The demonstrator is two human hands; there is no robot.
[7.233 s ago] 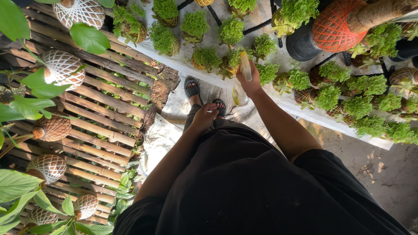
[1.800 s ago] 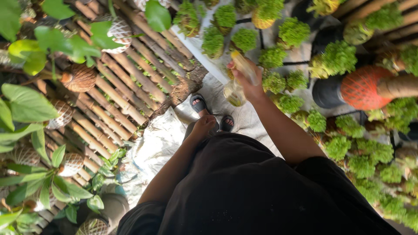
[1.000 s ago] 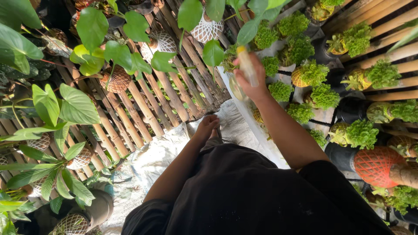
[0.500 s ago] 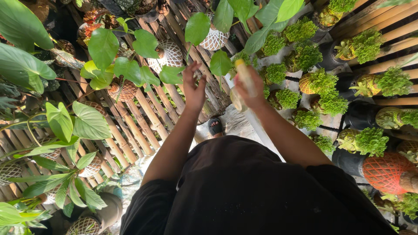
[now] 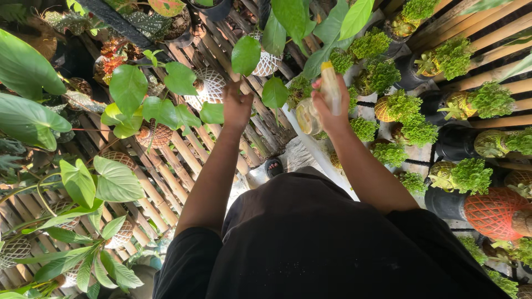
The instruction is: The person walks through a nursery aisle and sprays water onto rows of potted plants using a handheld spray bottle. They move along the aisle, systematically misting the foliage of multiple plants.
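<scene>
My right hand (image 5: 331, 108) is closed around a small clear spray bottle (image 5: 313, 111) with a yellowish nozzle, held up beside a green-leafed climbing plant (image 5: 310, 33). Raised among the leaves, my left hand (image 5: 237, 105) has its fingers on or right next to a round green leaf (image 5: 212, 113); whether it grips the leaf is unclear. Both arms reach forward from my black top. A white-netted hanging ball (image 5: 206, 86) hangs just beyond the left hand.
A slatted bamboo rack (image 5: 166, 160) runs below on the left, with netted moss balls and broad-leafed plants (image 5: 83, 182). On the right stand small bushy green plants in pots (image 5: 454, 174) and an orange-netted ball (image 5: 490, 207). My sandalled foot (image 5: 274, 166) shows below.
The view has swung left toward the bamboo rack. My left hand has risen from my side up into the leaves. The right hand with the bottle has lifted higher.
</scene>
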